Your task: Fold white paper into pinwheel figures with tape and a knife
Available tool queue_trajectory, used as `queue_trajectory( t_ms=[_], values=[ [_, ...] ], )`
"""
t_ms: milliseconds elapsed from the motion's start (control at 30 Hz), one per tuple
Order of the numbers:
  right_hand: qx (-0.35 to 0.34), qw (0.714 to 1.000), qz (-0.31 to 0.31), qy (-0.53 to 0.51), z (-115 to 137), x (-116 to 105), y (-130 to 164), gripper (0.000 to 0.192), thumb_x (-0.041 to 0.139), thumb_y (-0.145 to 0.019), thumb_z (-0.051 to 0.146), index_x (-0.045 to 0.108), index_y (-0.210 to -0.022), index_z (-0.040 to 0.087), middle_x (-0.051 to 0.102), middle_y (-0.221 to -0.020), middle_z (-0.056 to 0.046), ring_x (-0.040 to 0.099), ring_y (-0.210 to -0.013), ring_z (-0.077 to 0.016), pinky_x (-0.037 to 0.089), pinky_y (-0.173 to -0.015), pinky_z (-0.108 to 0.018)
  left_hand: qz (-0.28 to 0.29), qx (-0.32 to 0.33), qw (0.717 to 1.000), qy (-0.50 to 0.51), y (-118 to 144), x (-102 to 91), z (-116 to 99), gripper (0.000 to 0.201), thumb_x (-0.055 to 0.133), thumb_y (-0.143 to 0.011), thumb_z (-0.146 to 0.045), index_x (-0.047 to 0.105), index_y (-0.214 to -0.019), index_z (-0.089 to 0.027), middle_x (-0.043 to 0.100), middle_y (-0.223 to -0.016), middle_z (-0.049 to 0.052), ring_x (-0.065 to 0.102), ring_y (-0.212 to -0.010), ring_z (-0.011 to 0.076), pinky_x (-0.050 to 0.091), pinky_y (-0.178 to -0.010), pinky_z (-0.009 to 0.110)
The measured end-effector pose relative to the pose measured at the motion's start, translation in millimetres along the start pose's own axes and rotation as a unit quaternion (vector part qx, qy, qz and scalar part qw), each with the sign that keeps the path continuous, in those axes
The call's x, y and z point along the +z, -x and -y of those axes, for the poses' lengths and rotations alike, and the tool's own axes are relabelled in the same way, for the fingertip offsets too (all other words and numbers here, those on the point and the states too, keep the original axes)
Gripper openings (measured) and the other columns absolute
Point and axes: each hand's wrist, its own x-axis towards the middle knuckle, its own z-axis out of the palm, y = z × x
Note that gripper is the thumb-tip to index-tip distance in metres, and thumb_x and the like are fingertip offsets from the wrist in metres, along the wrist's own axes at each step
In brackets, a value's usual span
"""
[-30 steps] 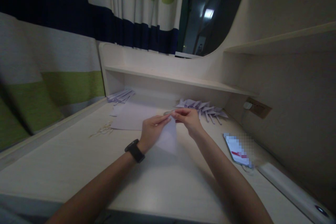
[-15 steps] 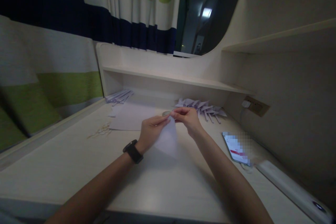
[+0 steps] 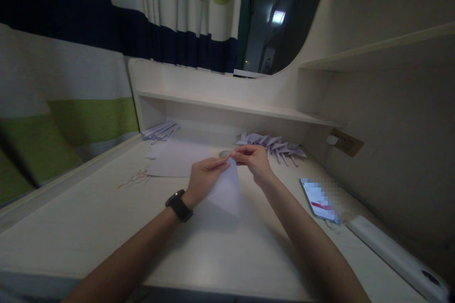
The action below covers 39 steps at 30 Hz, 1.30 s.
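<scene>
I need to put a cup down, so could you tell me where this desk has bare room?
Bare desk lies near the front edge, left of the left hand. Crowded: the flat sheets and folded paper pile at the back, the phone on the right.

I'm looking at a study nook in a bedroom or dorm: a pale wooden tabletop point(image 3: 88, 218) with built-in shelves point(image 3: 231, 104) above it. Striped curtains point(image 3: 71, 57) hang alongside, and a wall socket point(image 3: 346, 142) sits nearby.

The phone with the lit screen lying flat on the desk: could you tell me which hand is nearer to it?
Right. The right hand is up and left of the phone, pinching the white paper sheet; the left hand lies farther left.
</scene>
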Motion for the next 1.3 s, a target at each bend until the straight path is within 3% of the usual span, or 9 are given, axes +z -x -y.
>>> queue_trajectory(
  t_ms=[367,567,767,967,1133,1300],
  values=[
    [0.020,0.999,-0.042,-0.014,2.9,0.2,0.2,0.024,0.081,-0.045,0.031,0.071,-0.058,0.014,0.063,-0.050,-0.003,0.055,-0.049,-0.0134,0.048,-0.055,-0.030,0.015,-0.035,0.999,0.011,0.4,-0.2,1.3,0.021,0.071,-0.073,-0.023,0.073,-0.094,-0.022,0.072,-0.096,0.003,0.069,-0.088,0.0209,0.053,-0.082,0.029],
    [0.033,0.999,-0.032,-0.006,-2.2,1.7,-0.3,0.026,0.080,-0.046,0.034,0.071,-0.059,0.014,0.063,-0.052,-0.003,0.055,-0.049,-0.0128,0.047,-0.052,-0.028,0.009,-0.092,0.995,0.048,-1.7,0.7,6.9,0.022,0.073,-0.070,-0.025,0.074,-0.091,-0.019,0.072,-0.093,0.005,0.069,-0.088,0.0236,0.053,-0.085,0.033],
    [0.031,0.998,-0.060,0.009,-8.2,0.7,-3.8,0.022,0.079,-0.047,0.032,0.070,-0.056,0.013,0.060,-0.048,-0.002,0.053,-0.046,-0.0121,0.047,-0.052,-0.028,0.028,-0.117,0.991,0.061,-2.0,1.2,5.2,0.024,0.074,-0.068,-0.025,0.074,-0.091,-0.018,0.072,-0.093,0.006,0.068,-0.089,0.0241,0.052,-0.085,0.033],
    [0.070,0.996,0.034,0.053,-6.9,-2.2,-2.6,0.028,0.080,-0.049,0.036,0.070,-0.061,0.013,0.063,-0.054,-0.002,0.055,-0.049,-0.0111,0.047,-0.050,-0.025,0.024,-0.141,0.988,0.063,-3.0,-0.3,8.7,0.027,0.074,-0.069,-0.027,0.073,-0.093,-0.016,0.072,-0.091,0.008,0.069,-0.085,0.0244,0.054,-0.076,0.032],
    [0.069,0.996,0.012,0.048,-9.1,-0.9,-3.0,0.030,0.083,-0.043,0.036,0.068,-0.053,0.012,0.058,-0.046,-0.001,0.052,-0.045,-0.0106,0.046,-0.049,-0.026,0.024,-0.145,0.986,0.082,-2.4,-0.2,8.3,0.027,0.074,-0.069,-0.027,0.073,-0.094,-0.016,0.072,-0.092,0.007,0.069,-0.085,0.0233,0.053,-0.075,0.030],
    [0.073,0.996,0.023,0.036,-11.1,-2.5,-4.3,0.032,0.082,-0.046,0.040,0.070,-0.059,0.013,0.062,-0.051,-0.003,0.054,-0.047,-0.0115,0.048,-0.050,-0.027,0.019,-0.155,0.985,0.076,-3.2,-0.2,11.9,0.027,0.074,-0.068,-0.028,0.074,-0.092,-0.016,0.073,-0.090,0.008,0.069,-0.081,0.0231,0.054,-0.072,0.030]
  ],
)
